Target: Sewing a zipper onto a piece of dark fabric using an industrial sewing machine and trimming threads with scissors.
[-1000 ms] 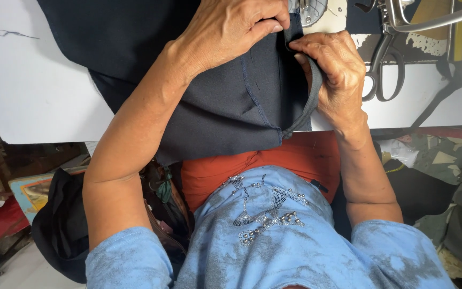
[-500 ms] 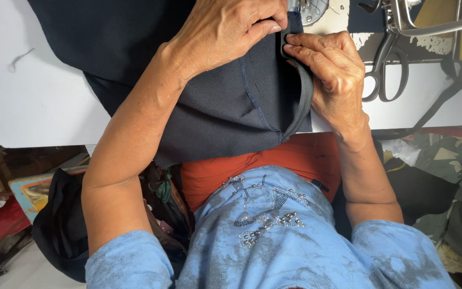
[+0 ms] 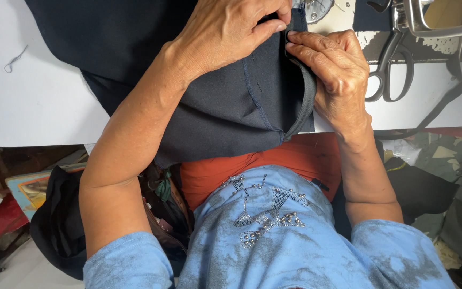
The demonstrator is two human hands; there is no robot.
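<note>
A dark navy fabric piece (image 3: 225, 107) lies over the white table (image 3: 44, 101) and hangs off its front edge toward my lap. My left hand (image 3: 225, 35) pinches the fabric near its top, fingers closed on a folded edge. My right hand (image 3: 335, 69) grips the same folded edge from the right, fingertips meeting those of the left hand. A stitched seam runs down the cloth below the hands, and a folded strip curves along the right side. The fingertips hide the exact spot being pinched.
Black-handled scissors (image 3: 389, 75) lie on the table right of my right hand. Metal parts of a sewing machine (image 3: 429, 18) sit at the top right. A loose thread (image 3: 14, 60) rests at the left. Bags and cloth clutter the floor (image 3: 54, 225) below.
My right hand has shifted slightly up and left along the folded edge, closing against the left hand's fingertips. The fabric has stayed in place.
</note>
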